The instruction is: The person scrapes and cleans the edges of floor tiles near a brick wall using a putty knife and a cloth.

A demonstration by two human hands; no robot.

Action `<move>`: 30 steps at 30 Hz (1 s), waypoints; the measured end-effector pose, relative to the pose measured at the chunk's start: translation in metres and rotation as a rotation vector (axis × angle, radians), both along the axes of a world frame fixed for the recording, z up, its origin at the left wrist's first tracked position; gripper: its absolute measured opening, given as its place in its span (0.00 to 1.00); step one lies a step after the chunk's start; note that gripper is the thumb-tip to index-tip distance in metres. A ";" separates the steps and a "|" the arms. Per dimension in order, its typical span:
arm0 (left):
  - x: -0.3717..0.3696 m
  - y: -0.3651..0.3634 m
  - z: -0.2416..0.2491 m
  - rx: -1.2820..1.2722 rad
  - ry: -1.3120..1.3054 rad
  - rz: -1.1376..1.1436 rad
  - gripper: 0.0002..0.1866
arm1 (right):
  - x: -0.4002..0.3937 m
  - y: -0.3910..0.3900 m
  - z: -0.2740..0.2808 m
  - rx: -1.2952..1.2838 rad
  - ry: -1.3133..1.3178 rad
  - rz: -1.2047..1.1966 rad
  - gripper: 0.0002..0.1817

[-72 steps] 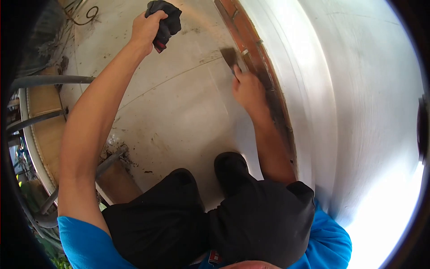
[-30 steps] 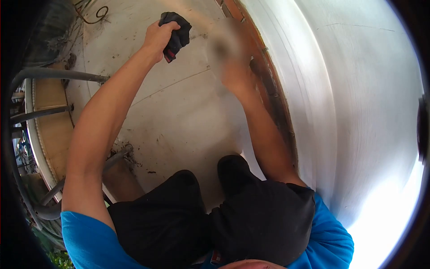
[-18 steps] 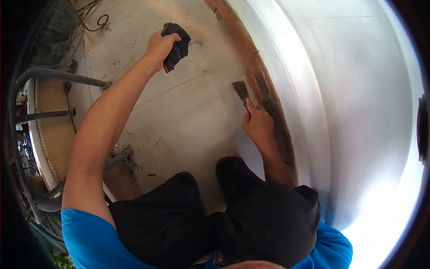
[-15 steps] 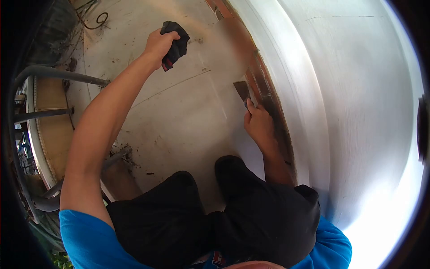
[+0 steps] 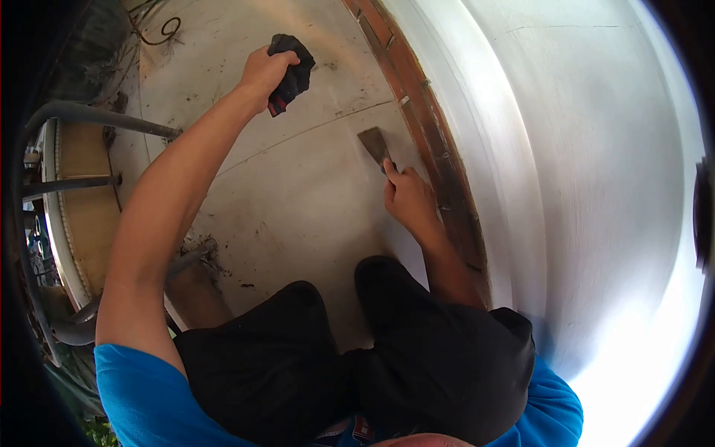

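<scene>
My left hand (image 5: pixel 267 73) grips a crumpled black cloth or glove (image 5: pixel 292 73) with a bit of red at its lower end, held over the pale floor. My right hand (image 5: pixel 410 192) is closed round the handle of a putty knife (image 5: pixel 375 144). Its flat, dark blade points up and to the left over the pale tiles, left of the reddish-brown brick strip (image 5: pixel 426 123). Whether the blade touches the floor cannot be made out.
A white wall (image 5: pixel 596 149) rises along the right. On the left are a grey metal tube frame (image 5: pixel 112 118) and a tan panel (image 5: pixel 88 156). A thin dark cable loop (image 5: pixel 170 30) lies at the top left. Dirt specks dot the floor (image 5: pixel 298 194).
My right hand and the putty knife have moved left, away from the brick strip, so more of the strip shows. My left hand has stayed nearly still with the black cloth.
</scene>
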State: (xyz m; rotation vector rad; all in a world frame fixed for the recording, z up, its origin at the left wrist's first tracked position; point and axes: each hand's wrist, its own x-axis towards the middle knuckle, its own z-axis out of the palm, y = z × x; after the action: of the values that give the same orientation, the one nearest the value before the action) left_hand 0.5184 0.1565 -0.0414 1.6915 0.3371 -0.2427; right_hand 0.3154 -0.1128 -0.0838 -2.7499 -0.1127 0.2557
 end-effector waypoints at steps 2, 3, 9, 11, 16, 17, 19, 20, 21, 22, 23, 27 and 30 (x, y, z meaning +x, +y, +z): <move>-0.001 0.001 0.000 0.014 0.001 -0.014 0.18 | -0.017 -0.004 0.011 0.068 0.035 -0.042 0.26; -0.002 0.001 0.001 0.028 0.007 -0.020 0.18 | -0.021 -0.004 0.017 0.097 -0.025 -0.070 0.26; -0.012 -0.009 -0.006 0.030 0.009 -0.071 0.19 | -0.036 -0.014 0.044 0.254 -0.239 -0.159 0.24; -0.014 -0.012 -0.004 0.005 0.014 -0.089 0.19 | -0.045 -0.024 0.040 0.275 -0.206 -0.174 0.22; -0.016 -0.016 0.005 -0.021 0.031 -0.096 0.18 | -0.075 -0.033 0.048 0.389 0.087 -0.263 0.17; -0.017 -0.016 0.003 -0.018 0.030 -0.096 0.18 | -0.078 -0.036 0.048 0.377 0.173 -0.300 0.16; -0.018 -0.017 0.000 -0.015 0.025 -0.100 0.17 | -0.079 -0.041 0.051 0.375 0.247 -0.296 0.16; -0.019 -0.019 -0.002 -0.011 0.032 -0.115 0.17 | -0.080 -0.042 0.052 0.374 0.285 -0.295 0.16; -0.023 -0.019 -0.003 -0.008 0.039 -0.132 0.17 | -0.082 -0.043 0.051 0.405 0.239 -0.298 0.17; -0.026 -0.020 -0.004 -0.006 0.046 -0.147 0.17 | -0.084 -0.043 0.050 0.435 0.192 -0.300 0.17; -0.029 -0.022 -0.004 0.003 0.058 -0.164 0.17 | -0.086 -0.043 0.049 0.466 0.146 -0.300 0.17; -0.040 -0.030 -0.001 -0.004 0.094 -0.192 0.16 | -0.096 -0.045 0.036 0.517 0.113 -0.358 0.23; -0.043 -0.031 0.001 -0.028 0.084 -0.195 0.16 | -0.112 -0.057 0.018 0.322 -0.104 -0.258 0.25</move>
State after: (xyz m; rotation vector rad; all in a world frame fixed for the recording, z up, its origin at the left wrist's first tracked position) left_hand 0.4751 0.1259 -0.0403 1.6911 0.2299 -0.4613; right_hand 0.2036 -0.1693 -0.0658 -2.4228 0.1602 0.0212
